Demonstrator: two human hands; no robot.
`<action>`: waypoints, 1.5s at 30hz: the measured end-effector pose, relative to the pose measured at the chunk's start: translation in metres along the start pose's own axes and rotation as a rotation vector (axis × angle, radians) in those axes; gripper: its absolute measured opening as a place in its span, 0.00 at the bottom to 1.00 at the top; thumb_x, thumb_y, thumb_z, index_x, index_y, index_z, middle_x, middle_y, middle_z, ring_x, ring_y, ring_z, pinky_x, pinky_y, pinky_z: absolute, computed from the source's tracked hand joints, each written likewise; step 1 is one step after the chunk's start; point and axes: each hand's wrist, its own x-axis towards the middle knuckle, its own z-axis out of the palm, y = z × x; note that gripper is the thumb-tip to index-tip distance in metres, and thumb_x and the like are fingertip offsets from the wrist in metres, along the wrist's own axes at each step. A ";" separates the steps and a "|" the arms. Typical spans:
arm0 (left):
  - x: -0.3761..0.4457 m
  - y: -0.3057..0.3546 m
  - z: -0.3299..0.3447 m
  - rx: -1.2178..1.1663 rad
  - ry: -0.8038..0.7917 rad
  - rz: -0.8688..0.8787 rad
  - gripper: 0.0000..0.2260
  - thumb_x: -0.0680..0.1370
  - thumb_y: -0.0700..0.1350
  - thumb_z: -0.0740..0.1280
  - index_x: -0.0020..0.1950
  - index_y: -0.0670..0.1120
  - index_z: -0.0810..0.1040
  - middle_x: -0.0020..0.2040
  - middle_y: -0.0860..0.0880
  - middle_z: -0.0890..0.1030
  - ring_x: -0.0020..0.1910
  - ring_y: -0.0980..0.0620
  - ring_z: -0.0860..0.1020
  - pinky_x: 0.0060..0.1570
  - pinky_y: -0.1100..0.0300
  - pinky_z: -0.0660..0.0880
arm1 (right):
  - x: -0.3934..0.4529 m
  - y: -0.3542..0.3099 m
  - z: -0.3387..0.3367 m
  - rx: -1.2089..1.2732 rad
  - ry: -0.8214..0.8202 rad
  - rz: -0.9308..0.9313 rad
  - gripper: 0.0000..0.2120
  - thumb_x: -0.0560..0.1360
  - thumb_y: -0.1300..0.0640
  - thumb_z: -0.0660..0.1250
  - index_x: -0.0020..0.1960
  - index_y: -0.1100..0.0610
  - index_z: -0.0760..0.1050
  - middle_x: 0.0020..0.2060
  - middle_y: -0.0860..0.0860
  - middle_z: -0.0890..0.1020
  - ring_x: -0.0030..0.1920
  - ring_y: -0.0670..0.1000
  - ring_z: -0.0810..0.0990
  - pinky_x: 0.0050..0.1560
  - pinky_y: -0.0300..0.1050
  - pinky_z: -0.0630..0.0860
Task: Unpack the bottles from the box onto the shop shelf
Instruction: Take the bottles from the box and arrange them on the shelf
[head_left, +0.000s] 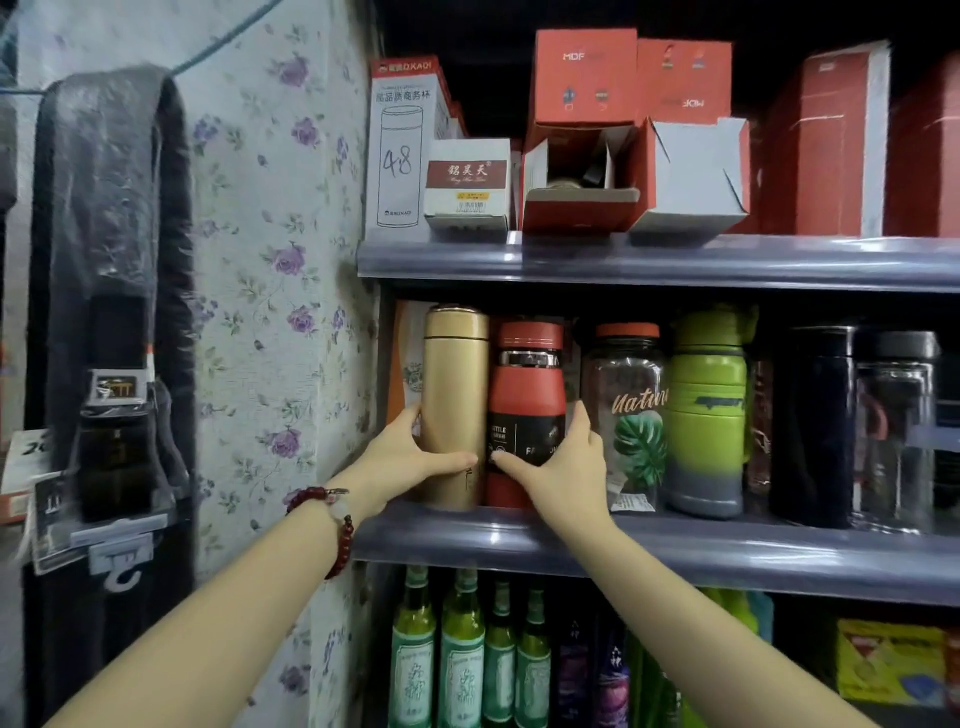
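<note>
My left hand (410, 452) wraps the gold flask (454, 405), a tall, smooth metal cylinder with a matte sheen; my thumb lies across its front and my fingers curl behind its left side. My right hand (558, 467) holds the red bottle (524, 410) just beside it, thumb on the black label band, fingers round the right flank. That bottle has a rounded shoulder, a shiny metal collar and a red cap. Both stand upright, touching each other, on the middle shelf (675, 551), whose front edge is a glossy grey plastic strip.

Right of my right grip stands a clear plastic bottle (628, 415) with an orange lid and a printed green leaf, then a ribbed lime-green bottle (706, 415) with a grey base, then dark tumblers (852, 426). Above my grips, the upper shelf (675, 262) carries cardboard cartons, among them a white flask box (397, 156) marked 48 and an open red carton (579, 135). Below my wrists stand green glass bottles (462, 654) with paper labels. A red bead bracelet (337, 525) circles my left wrist. Left of my left grip is floral wallpaper (275, 260).
</note>
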 end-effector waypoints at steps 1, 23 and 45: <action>-0.002 0.001 0.001 -0.011 0.002 0.002 0.51 0.59 0.54 0.81 0.76 0.55 0.56 0.68 0.57 0.70 0.64 0.57 0.72 0.60 0.64 0.67 | 0.003 0.003 -0.005 0.022 -0.050 0.038 0.51 0.63 0.45 0.78 0.75 0.56 0.53 0.66 0.56 0.71 0.66 0.58 0.71 0.65 0.53 0.70; -0.006 -0.008 -0.016 0.197 -0.032 0.008 0.54 0.53 0.55 0.82 0.74 0.56 0.58 0.65 0.57 0.75 0.64 0.57 0.73 0.66 0.54 0.71 | 0.028 0.014 -0.014 0.046 -0.352 0.040 0.37 0.59 0.49 0.81 0.63 0.52 0.68 0.56 0.49 0.79 0.56 0.50 0.77 0.55 0.42 0.72; -0.015 -0.004 -0.024 0.083 0.041 -0.165 0.46 0.64 0.35 0.78 0.76 0.47 0.56 0.69 0.44 0.72 0.64 0.47 0.74 0.67 0.48 0.68 | 0.008 0.001 0.000 0.048 -0.336 -0.051 0.38 0.63 0.47 0.79 0.66 0.56 0.66 0.61 0.52 0.78 0.61 0.52 0.75 0.55 0.40 0.69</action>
